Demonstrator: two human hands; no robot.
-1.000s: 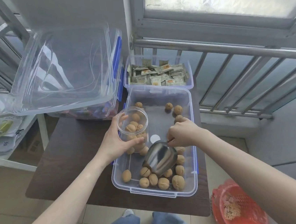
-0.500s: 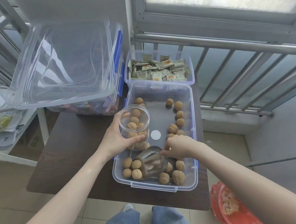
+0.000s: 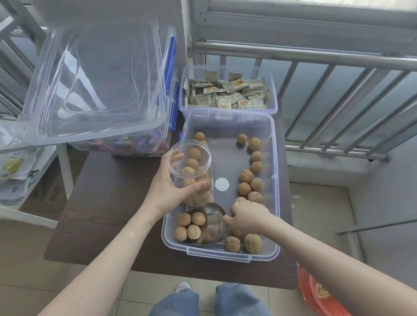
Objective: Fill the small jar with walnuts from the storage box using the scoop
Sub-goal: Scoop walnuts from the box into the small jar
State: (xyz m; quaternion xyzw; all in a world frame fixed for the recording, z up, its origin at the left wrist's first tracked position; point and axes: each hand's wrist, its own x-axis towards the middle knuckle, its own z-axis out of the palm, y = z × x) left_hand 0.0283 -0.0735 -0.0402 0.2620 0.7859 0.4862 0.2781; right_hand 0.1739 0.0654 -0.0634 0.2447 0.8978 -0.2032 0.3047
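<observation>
A clear storage box [image 3: 274, 166] sits on a dark table with walnuts [image 3: 246, 175] scattered along its right side and front. My left hand [image 3: 167, 188] grips a small clear jar [image 3: 190, 170], partly filled with walnuts, held over the box's left side. My right hand [image 3: 247, 216] holds the handle of a metal scoop [image 3: 213, 224] lying low in the box's front left corner. Several walnuts [image 3: 187, 225] rest at the scoop's mouth.
A second clear box of snack packets [image 3: 226, 95] stands behind the walnut box. A large clear tub [image 3: 97, 87] rests on another box at the back left. The dark table [image 3: 104, 207] ends near my knees. A red basket [image 3: 320, 298] sits on the floor, right. Metal railing runs behind.
The scoop has gone from raised and tilted to lying low in the box's front left corner, with walnuts gathered at its mouth. My right hand moved toward me. The jar stayed held.
</observation>
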